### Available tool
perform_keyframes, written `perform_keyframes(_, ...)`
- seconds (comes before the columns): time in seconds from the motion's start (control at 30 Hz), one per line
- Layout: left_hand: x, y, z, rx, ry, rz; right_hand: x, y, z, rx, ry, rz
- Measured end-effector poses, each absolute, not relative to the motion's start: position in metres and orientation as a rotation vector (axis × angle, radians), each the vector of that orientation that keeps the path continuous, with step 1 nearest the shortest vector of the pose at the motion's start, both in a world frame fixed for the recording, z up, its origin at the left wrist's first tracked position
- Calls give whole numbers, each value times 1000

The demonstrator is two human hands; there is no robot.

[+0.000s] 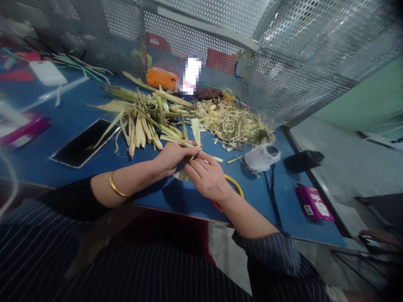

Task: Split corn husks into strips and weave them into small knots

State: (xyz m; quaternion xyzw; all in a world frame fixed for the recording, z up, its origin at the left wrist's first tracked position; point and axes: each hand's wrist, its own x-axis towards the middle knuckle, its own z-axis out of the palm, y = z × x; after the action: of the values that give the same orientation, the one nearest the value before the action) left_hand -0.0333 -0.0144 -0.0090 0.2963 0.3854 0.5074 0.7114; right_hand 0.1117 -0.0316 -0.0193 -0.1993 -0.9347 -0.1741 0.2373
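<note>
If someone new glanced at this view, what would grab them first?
Probably the shredded heap sprawling across the back of the blue table, with longer dry husks to its left. In front, the left hand and right hand meet at a pale strip. Behind the husks, an orange packet stands out.

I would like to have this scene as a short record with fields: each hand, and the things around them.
left hand: pinches pale strips; gold bangle on its wrist
right hand: closed on the same strips, contact partly hidden
surface: blue table
beyond the hands: long husks, then shredded heap rightward
left side: dark-screened device, flat
right side: white-wrapped roll, purple packet
</note>
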Motion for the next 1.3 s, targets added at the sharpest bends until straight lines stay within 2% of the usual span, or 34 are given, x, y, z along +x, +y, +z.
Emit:
perform_keyframes(0.17,-43,-9,-3,717,830,1085,118,-30,-15,-651,-2432,-422)
perform_keyframes(0.3,-51,-5,1,735,839,1030,128,-25,-8,-1033,-2040,-389)
perform_keyframes(0.37,-51,-4,2,749,828,1000,130,-21,-7,-1141,-2024,-301)
perform_keyframes(0.6,-42,-8,-8,1015,903,1056,123,-18,-12,-1140,-2183,59)
perform_keyframes(0.83,-43,-9,-6,1113,1005,1055,122,-16,-13,-1271,-2109,573)
perform_keyframes(1.1,-42,-3,-6,1091,1071,1127,125,-23,1,-1204,-2202,413)
perform_keyframes(1.3,-50,0,-1,1044,970,1016,132,-16,0,-1222,-2022,838)
